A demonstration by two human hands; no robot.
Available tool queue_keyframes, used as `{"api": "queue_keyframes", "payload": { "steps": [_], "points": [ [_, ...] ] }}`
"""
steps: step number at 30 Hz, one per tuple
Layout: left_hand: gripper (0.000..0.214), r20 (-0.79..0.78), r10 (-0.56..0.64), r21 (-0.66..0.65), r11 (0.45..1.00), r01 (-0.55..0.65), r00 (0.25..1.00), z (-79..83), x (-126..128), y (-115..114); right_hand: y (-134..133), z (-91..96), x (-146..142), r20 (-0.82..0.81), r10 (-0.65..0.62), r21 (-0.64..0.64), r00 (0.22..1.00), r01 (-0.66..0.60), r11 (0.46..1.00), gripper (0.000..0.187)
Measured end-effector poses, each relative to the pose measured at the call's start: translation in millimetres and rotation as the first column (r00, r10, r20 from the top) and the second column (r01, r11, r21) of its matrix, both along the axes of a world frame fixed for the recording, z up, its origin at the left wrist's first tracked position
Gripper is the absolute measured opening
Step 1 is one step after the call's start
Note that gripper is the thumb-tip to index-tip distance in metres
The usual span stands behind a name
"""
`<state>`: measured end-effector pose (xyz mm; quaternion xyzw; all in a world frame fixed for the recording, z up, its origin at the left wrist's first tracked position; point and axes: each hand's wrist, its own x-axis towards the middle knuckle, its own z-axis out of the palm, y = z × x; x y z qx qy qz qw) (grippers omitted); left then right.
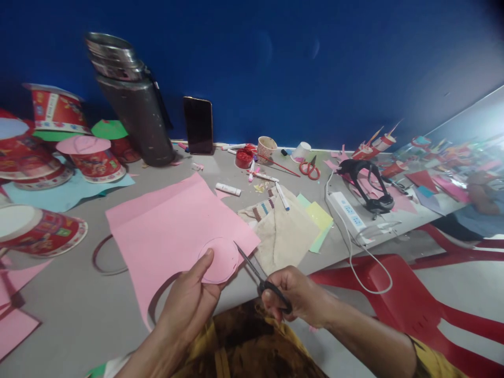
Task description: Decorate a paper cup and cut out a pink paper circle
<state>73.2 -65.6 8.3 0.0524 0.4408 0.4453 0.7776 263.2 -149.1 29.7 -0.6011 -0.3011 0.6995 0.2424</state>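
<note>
My left hand pinches a pink paper circle by its lower left edge, thumb on top. My right hand grips black-handled scissors, whose blades point up and left and meet the circle's right edge. The circle is held just above a large pink paper sheet that lies on the grey table.
Red paper cups and a tall metal flask stand at the back left, beside a propped phone. Markers, red scissors, a cloth pouch, a power strip and a black headset lie to the right. A red chair stands below.
</note>
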Motion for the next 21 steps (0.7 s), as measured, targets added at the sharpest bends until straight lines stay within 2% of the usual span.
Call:
{"api": "queue_keyframes", "payload": {
  "steps": [8,15,21],
  "points": [
    [0.027,0.007,-0.01,-0.037,0.999,0.01,1.0,-5.3,-5.6,-2.7,0.7,3.9,2.1,0.029,0.042,-0.012,0.999,-0.042,0.999,0.056],
    [0.021,-0.032,-0.042,-0.021,0.999,0.042,0.999,-5.3,-8.6,-3.8,4.2,11.2,2.0,0.021,0.054,-0.03,0.998,-0.053,0.998,0.056],
    [0.021,-0.05,-0.071,0.017,0.997,0.072,0.996,-6.7,-13.7,-4.9,1.6,9.4,3.8,0.022,0.055,-0.052,0.998,-0.053,0.997,0.048]
  ]
}}
